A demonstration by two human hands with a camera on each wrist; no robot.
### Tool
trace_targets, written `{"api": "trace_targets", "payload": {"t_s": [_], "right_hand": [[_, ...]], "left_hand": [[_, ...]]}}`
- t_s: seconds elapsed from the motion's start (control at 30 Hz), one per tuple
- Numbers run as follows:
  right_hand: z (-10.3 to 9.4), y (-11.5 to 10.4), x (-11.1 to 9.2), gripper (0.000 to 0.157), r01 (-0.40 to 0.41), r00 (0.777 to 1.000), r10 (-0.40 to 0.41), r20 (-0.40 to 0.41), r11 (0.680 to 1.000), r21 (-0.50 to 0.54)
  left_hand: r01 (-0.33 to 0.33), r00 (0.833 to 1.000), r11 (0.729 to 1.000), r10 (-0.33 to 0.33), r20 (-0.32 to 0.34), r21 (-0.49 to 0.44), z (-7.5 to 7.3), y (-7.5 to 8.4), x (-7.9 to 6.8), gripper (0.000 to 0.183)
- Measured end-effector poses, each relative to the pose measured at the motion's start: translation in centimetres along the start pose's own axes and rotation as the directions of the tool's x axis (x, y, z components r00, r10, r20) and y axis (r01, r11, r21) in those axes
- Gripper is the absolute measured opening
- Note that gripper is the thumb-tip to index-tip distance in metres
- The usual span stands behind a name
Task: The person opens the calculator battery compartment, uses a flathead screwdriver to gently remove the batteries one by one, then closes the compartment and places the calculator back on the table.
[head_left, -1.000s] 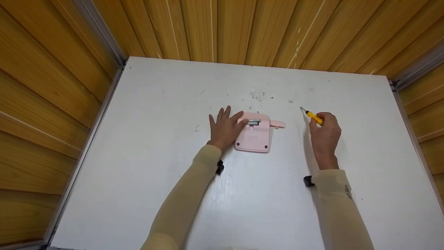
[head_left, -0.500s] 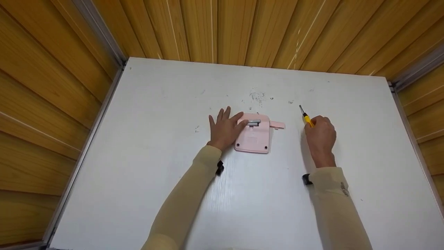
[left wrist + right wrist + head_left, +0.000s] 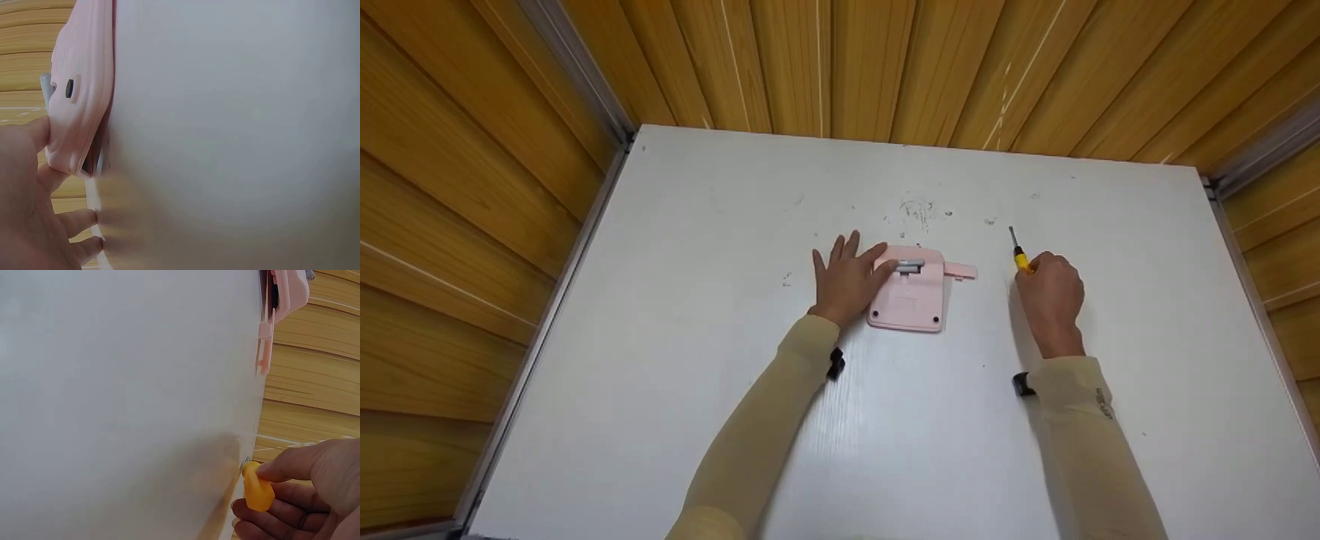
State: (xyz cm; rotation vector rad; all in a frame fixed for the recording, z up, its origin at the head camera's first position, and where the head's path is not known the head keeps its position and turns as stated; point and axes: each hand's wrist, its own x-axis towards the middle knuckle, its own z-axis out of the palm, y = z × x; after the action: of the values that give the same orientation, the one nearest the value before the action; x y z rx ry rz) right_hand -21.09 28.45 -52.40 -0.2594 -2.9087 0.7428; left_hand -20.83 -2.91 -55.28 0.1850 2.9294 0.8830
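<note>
A pink calculator (image 3: 906, 300) lies back up on the white table, its keys hidden. A grey battery (image 3: 910, 263) sits at the open battery compartment near its top; in the left wrist view the battery (image 3: 46, 90) sticks out above the back. My left hand (image 3: 846, 281) rests on the calculator's upper left, fingers straight and spread, thumb touching the back beside the battery. Right of the calculator is the pink battery cover (image 3: 961, 271). Farther right, my right hand (image 3: 1051, 300) grips a yellow screwdriver (image 3: 1021, 259) by its handle, metal shaft pointing away from me.
The white table (image 3: 675, 262) has dark scuff marks (image 3: 917, 212) beyond the calculator. Wood-slat panels (image 3: 855, 67) stand behind it and at both sides. Each sleeve has a small black device (image 3: 835, 363) at the wrist.
The screwdriver has turned in my right hand, its shaft now pointing more straight ahead, and that hand has moved slightly left. The left hand and calculator stay in place.
</note>
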Motion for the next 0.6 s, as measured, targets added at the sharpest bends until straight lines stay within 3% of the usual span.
{"api": "trace_targets", "payload": {"t_s": [0.43, 0.6], "right_hand": [[0.13, -0.05, 0.01, 0.022, 0.013, 1.000, -0.012, 0.013, 1.000, -0.008], [0.27, 0.03, 0.05, 0.020, 0.041, 0.999, -0.041, -0.019, 0.999, -0.024]], "left_hand": [[-0.002, 1.000, 1.000, 0.002, 0.007, -0.018, -0.15, -0.02, -0.15, 0.062], [-0.010, 1.000, 1.000, 0.010, -0.006, -0.005, -0.11, -0.04, -0.14, 0.061]]}}
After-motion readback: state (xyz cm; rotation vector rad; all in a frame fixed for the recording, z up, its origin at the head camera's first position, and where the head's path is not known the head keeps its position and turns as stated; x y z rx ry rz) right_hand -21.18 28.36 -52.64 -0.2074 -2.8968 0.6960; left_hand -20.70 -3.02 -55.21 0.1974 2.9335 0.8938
